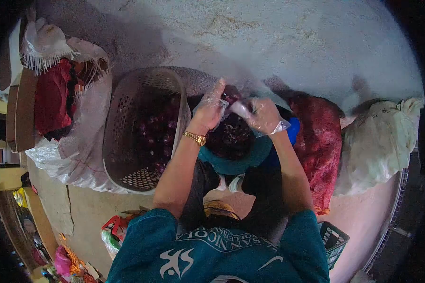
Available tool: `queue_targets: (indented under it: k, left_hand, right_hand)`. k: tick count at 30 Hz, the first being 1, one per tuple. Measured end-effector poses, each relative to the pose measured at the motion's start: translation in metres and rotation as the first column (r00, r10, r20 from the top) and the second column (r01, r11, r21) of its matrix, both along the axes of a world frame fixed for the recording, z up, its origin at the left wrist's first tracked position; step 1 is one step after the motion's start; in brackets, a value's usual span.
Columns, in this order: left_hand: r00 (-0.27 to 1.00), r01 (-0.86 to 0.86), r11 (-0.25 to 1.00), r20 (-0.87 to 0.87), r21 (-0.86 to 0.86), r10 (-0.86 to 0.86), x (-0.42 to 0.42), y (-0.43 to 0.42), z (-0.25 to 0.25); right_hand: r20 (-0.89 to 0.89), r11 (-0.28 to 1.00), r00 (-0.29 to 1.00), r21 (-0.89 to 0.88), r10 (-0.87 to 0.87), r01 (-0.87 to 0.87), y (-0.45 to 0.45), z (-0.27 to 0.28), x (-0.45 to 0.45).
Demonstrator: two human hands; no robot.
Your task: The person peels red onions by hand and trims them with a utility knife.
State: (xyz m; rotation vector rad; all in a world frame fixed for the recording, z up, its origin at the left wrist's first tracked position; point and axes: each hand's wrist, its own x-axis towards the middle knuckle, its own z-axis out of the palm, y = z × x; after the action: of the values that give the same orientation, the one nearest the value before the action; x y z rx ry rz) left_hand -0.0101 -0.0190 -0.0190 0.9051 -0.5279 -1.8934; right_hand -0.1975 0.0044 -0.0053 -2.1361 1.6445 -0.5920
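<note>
My left hand [209, 113], in a clear plastic glove with a gold watch at the wrist, is closed around a dark red onion [230, 94]. Close against the onion's right side is my right hand [264, 115], gloved too, its fingers curled. A pale, shiny shape sticks out from these fingers toward the onion; whether it is glove plastic or a held thing I cannot tell. Below both hands, a teal basin [231, 165] between my knees holds dark onions or their skins [231, 139].
Left stands a grey perforated basket [109, 141] with several red onions [160, 137]. Beyond it is a white woven sack [87, 155] with red mesh [53, 101]. On the right are a red mesh sack [318, 146], a pale sack [378, 146] and a green crate [334, 240]. A wall [288, 42] rises ahead.
</note>
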Motion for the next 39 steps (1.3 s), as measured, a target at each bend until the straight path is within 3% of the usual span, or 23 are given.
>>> queue_targets:
  k: [2,3,7,9,10,13,16,18,21,25,27,28,30,36,39]
  left_hand:
    - [1.000,0.006,1.000,0.008,-0.006,-0.006,0.003,-0.003,-0.002]
    - [1.000,0.011,1.000,0.016,-0.012,-0.011,0.004,-0.002,0.000]
    - [1.000,-0.017,0.999,0.009,-0.031,0.017,0.005,-0.002,0.008]
    - [0.999,-0.046,0.995,0.004,-0.086,0.047,0.008,-0.002,0.009]
    - [0.999,-0.045,0.995,0.004,-0.086,0.046,0.011,-0.004,0.006]
    - [1.000,-0.011,0.998,-0.029,-0.067,0.009,0.014,-0.008,0.000]
    - [0.994,-0.095,0.995,-0.064,-0.021,0.094,0.013,-0.007,-0.001]
    - [0.979,-0.043,0.997,-0.198,0.061,0.054,0.016,-0.007,0.000]
    - [0.967,-0.006,0.996,-0.254,0.093,0.030,0.017,-0.008,0.000]
    - [0.973,0.049,0.999,-0.228,0.011,-0.046,0.013,-0.007,-0.006]
    - [0.993,0.099,0.992,-0.067,0.074,-0.094,0.011,-0.003,0.000]
    - [0.993,0.100,0.992,-0.067,0.073,-0.095,0.010,-0.001,0.004]
    - [0.977,0.212,0.977,-0.001,-0.015,-0.212,0.010,0.002,0.010]
    - [0.968,0.239,0.971,-0.085,-0.002,-0.238,0.005,0.003,0.007]
    - [0.982,0.189,0.982,-0.032,0.028,-0.188,0.005,0.004,0.004]
  right_hand:
    - [0.061,0.977,0.975,-0.007,0.213,-0.213,0.008,0.023,0.003]
    - [-0.156,0.976,0.965,0.087,0.213,-0.201,0.010,0.032,0.007]
    - [-0.245,0.965,0.933,0.065,0.263,-0.254,0.013,0.034,0.006]
    - [-0.290,0.930,0.910,0.304,0.297,-0.207,0.011,0.036,0.008]
    - [-0.290,0.930,0.910,0.304,0.296,-0.206,0.011,0.035,0.007]
    - [-0.348,0.947,0.899,0.269,0.264,-0.174,0.009,0.028,0.006]
    - [-0.267,0.967,0.951,0.236,0.157,-0.093,0.007,0.029,0.007]
    - [-0.227,0.975,0.958,0.176,0.177,-0.139,0.010,0.037,0.007]
    - [-0.203,0.979,0.965,0.155,0.163,-0.133,0.012,0.046,0.007]
    - [-0.145,0.999,0.989,0.017,-0.030,0.033,0.008,0.036,0.007]
    - [-0.140,0.985,0.977,-0.096,-0.159,0.146,0.008,0.030,0.007]
    - [-0.141,0.984,0.977,-0.096,-0.160,0.147,0.007,0.028,0.006]
    - [-0.138,0.974,0.972,-0.151,-0.190,0.169,0.006,0.025,0.004]
    - [-0.127,0.985,0.976,-0.033,-0.175,0.172,0.007,0.034,0.003]
    - [-0.166,0.986,0.974,0.047,-0.152,0.162,0.005,0.038,0.003]
